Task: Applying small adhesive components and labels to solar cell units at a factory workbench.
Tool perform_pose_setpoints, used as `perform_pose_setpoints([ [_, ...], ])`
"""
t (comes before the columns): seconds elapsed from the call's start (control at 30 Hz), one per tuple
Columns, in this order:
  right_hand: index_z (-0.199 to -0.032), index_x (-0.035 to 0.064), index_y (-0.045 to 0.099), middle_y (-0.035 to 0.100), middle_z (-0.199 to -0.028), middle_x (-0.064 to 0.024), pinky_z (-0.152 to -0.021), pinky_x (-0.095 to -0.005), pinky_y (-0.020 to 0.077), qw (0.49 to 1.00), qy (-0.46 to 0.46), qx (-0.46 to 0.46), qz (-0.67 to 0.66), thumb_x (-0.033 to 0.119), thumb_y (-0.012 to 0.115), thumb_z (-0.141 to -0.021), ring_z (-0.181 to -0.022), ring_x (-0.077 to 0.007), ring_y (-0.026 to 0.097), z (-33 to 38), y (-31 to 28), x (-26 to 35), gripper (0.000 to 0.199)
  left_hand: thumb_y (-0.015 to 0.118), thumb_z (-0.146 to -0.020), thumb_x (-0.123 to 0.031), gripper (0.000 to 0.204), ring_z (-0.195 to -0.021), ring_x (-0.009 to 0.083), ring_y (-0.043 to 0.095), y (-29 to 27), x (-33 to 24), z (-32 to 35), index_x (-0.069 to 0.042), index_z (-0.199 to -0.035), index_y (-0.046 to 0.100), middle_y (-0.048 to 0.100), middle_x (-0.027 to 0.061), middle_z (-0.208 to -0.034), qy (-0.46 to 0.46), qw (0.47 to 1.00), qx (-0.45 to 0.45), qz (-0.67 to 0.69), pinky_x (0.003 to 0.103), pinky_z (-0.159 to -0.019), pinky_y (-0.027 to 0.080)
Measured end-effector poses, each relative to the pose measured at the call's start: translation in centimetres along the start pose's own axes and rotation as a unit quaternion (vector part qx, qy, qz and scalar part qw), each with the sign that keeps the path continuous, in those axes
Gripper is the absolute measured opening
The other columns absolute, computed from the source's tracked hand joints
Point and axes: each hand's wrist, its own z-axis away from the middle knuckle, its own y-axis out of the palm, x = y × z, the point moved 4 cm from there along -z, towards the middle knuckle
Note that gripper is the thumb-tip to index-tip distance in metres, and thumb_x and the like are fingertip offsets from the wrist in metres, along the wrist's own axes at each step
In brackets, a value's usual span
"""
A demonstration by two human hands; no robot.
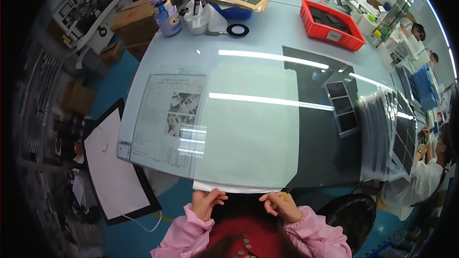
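In the head view, the left hand (206, 202) pinched the near edge of a large, pale, translucent plastic sheet (248, 129) that lay flat on the light blue glossy worktable (267, 38). The sheet's long axis ran left to right along the table's near side, with its cut corner toward the right. The right hand (281, 205) was closed around a thin yellow pencil-like tool (285, 194) just below the same near edge; the tool's tip pointed up toward the sheet. Under the sheet's left part lay a printed white instruction page (167, 119). To the right stood a fanned stack of dark framed panels (387, 134), and a red plastic bin (330, 24) sat far back.
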Motion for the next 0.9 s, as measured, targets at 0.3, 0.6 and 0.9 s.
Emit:
perform_pose_setpoints([
  [0.3,-0.109,-0.0054,0.064,0.049,-0.059,0.0001,-0.054,-0.0205,0.0337,0.997,0.026,0.071,0.011,0.032,0.046,-0.103,-0.052,-0.0066,0.042,0.6,1.9,1.4,0.042,0.062,-0.094,-0.007,0.02,-0.064,0.0255,0.071,0.0,-0.3,-0.5,0.012,-0.098,0.066,0.072,0.0209,-0.083,0.005,0.997,-0.005,-0.079,0.031,-0.057,0.06],
  [0.6,-0.124,0.0055,0.057,0.047,-0.07,-0.0009,-0.059,-0.0271,0.0382,0.868,-0.15,0.019,0.473,0.019,0.063,-0.097,-0.065,-0.0082,0.043,-1.4,3.8,16.6,0.031,0.055,-0.102,-0.023,0.031,-0.084,0.0201,0.072,-0.6,-2.1,0.9,0.005,-0.111,0.066,0.073,0.0155,-0.099,-0.222,0.868,0.307,-0.32,0.028,-0.076,0.058],
  [0.9,-0.139,-0.0029,0.043,0.051,-0.135,-0.0249,-0.106,-0.0401,0.0399,0.819,-0.41,-0.081,0.392,0.023,0.066,-0.089,-0.126,-0.0371,0.048,-20.1,1.9,24.8,0.06,0.057,-0.1,-0.015,0.025,-0.08,0.0167,0.069,12.7,-12.3,-4.5,0.007,-0.104,0.067,0.072,0.0121,-0.088,0.103,0.891,0.299,-0.327,0.028,-0.074,0.056],
])
